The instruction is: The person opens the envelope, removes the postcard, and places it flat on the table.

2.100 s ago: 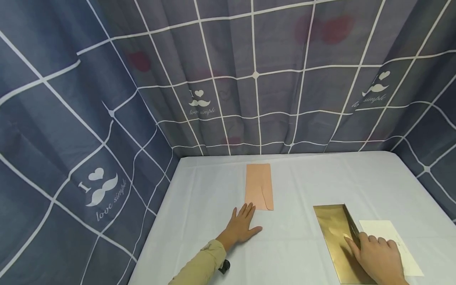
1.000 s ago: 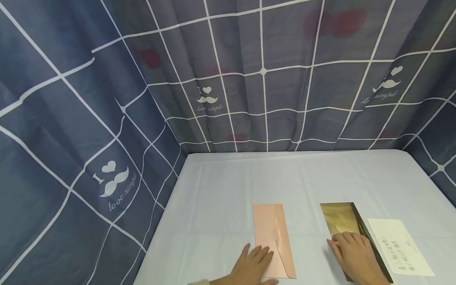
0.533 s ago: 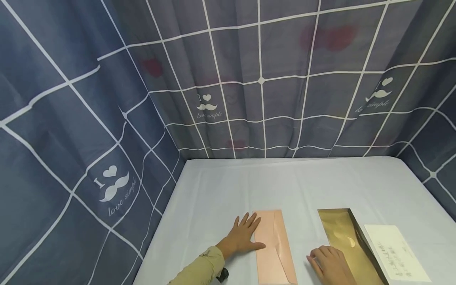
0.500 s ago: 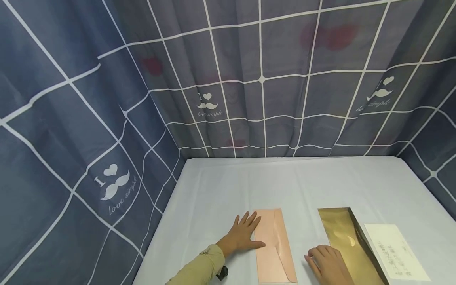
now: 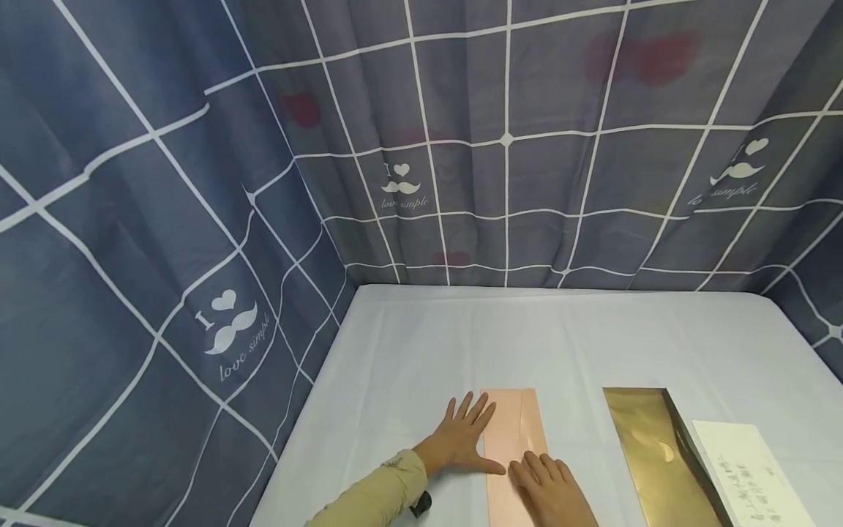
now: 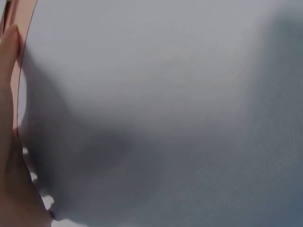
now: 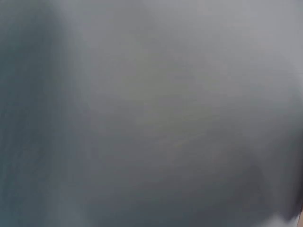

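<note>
A pink paper envelope [image 5: 510, 416] lies flat on the white table, its flap lines facing up. On its left side rests my left hand [image 5: 459, 443], fingers spread straight and thumb stretched across the paper. My right hand [image 5: 555, 492] touches the envelope's lower right part, fingers slightly bent with the tips apart; it hides that part of the flap. In the left wrist view a thumb side of the left hand [image 6: 8, 113] shows against the envelope's edge [image 6: 28, 12]. The right wrist view shows mostly blurred grey cloth.
To the right lies a gold, dark-edged envelope or sleeve [image 5: 642, 432]. Beside it is a cream card [image 5: 744, 450] with handwriting. A white cloth covers the table [image 5: 395, 351]; dark checked curtains [image 5: 461, 219] stand behind and at both sides.
The pink envelope has come from the back of the table toward me under my left hand. My right hand has left the gold piece and moved left onto the pink envelope.
</note>
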`<state>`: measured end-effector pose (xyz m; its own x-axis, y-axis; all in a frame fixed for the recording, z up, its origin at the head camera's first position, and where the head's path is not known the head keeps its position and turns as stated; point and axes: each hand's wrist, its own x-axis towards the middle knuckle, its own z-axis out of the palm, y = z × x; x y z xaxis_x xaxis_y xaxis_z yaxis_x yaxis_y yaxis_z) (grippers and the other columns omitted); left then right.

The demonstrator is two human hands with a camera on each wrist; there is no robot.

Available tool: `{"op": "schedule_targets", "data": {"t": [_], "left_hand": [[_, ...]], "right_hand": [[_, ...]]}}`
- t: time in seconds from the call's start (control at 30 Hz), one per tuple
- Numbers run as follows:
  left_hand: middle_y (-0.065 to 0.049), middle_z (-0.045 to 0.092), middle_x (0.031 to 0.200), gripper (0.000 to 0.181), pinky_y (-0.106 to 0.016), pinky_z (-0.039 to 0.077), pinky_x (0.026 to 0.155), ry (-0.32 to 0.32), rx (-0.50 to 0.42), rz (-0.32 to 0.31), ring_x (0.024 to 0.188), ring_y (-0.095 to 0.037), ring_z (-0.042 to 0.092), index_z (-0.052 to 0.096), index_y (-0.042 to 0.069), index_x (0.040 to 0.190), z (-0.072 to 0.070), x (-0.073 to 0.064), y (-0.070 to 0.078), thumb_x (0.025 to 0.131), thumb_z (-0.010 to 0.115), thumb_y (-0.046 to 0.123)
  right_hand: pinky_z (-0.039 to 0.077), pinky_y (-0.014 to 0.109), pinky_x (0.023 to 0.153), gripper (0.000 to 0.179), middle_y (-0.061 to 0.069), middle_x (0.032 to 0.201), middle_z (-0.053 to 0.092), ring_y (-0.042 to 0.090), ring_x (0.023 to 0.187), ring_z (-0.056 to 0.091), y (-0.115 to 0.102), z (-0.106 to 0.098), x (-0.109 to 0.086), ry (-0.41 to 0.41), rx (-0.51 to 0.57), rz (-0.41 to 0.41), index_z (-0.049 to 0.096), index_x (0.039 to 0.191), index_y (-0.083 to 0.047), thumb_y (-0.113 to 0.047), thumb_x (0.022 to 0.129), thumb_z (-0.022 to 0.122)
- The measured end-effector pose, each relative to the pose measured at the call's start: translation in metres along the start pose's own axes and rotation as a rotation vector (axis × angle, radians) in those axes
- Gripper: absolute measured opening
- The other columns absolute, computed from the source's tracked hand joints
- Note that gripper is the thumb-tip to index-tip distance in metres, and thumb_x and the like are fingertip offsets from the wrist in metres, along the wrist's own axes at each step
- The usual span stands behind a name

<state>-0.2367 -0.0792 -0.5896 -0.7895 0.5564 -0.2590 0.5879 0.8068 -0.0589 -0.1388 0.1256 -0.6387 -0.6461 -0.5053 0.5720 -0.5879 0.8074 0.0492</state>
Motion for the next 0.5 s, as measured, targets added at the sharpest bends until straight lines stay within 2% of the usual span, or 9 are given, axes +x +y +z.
{"op": "schedule_targets", "data": {"t": [0.1, 0.2, 0.3, 0.4, 0.47, 0.5], "left_hand": [[-0.001, 0.002, 0.16, 0.111, -0.05, 0.012, 0.113, -0.012, 0.035, -0.004, 0.144, -0.026, 0.003, 0.006, 0.023, 0.155, -0.001, 0.002, 0.0, 0.072, 0.042, 0.087], [-0.001, 0.003, 0.16, 0.112, -0.05, 0.013, 0.112, -0.021, 0.052, -0.008, 0.144, -0.026, 0.003, 0.006, 0.023, 0.155, -0.002, 0.003, 0.0, 0.071, 0.042, 0.087], [-0.002, 0.002, 0.16, 0.112, -0.051, 0.013, 0.112, -0.014, 0.044, 0.003, 0.144, -0.027, 0.002, 0.006, 0.022, 0.155, -0.001, 0.004, 0.0, 0.071, 0.041, 0.087], [-0.003, 0.0, 0.16, 0.111, -0.052, 0.011, 0.112, 0.01, 0.023, 0.015, 0.144, -0.028, 0.001, 0.004, 0.021, 0.155, 0.001, 0.002, -0.001, 0.073, 0.039, 0.087], [-0.004, 0.0, 0.16, 0.111, -0.053, 0.011, 0.112, 0.02, 0.006, 0.022, 0.144, -0.029, 0.001, 0.005, 0.02, 0.155, 0.002, 0.0, -0.002, 0.074, 0.04, 0.086], [-0.004, -0.001, 0.16, 0.11, -0.054, 0.011, 0.112, 0.014, 0.01, 0.021, 0.144, -0.03, 0.001, 0.004, 0.02, 0.155, 0.003, -0.002, -0.003, 0.074, 0.039, 0.086]], "right_hand": [[0.051, 0.048, 0.077, 0.096, 0.012, 0.117, 0.059, 0.03, 0.099, 0.056, -0.002, -0.002, -0.002, -0.044, -0.049, -0.046, 0.054, 0.12, -0.01, -0.088, 0.074, 0.022], [0.05, 0.045, 0.079, 0.093, 0.01, 0.119, 0.056, 0.028, 0.101, 0.053, -0.002, -0.005, 0.0, -0.073, -0.073, -0.083, 0.05, 0.121, -0.012, -0.088, 0.075, 0.024], [0.05, 0.044, 0.078, 0.088, 0.01, 0.118, 0.056, 0.028, 0.1, 0.054, 0.002, -0.012, 0.003, -0.067, -0.093, -0.092, 0.047, 0.122, -0.014, -0.086, 0.076, 0.026], [0.05, 0.045, 0.077, 0.091, 0.012, 0.118, 0.056, 0.03, 0.098, 0.056, 0.01, -0.019, 0.004, -0.041, -0.074, -0.062, 0.044, 0.124, -0.013, -0.087, 0.074, 0.028], [0.05, 0.048, 0.076, 0.083, 0.014, 0.117, 0.056, 0.033, 0.096, 0.056, 0.019, -0.024, 0.002, -0.02, -0.039, -0.016, 0.046, 0.125, -0.012, -0.08, 0.081, 0.028], [0.049, 0.049, 0.076, 0.086, 0.016, 0.117, 0.055, 0.035, 0.095, 0.056, 0.024, -0.026, -0.001, -0.016, -0.014, 0.022, 0.045, 0.126, -0.012, -0.082, 0.079, 0.028]]}}
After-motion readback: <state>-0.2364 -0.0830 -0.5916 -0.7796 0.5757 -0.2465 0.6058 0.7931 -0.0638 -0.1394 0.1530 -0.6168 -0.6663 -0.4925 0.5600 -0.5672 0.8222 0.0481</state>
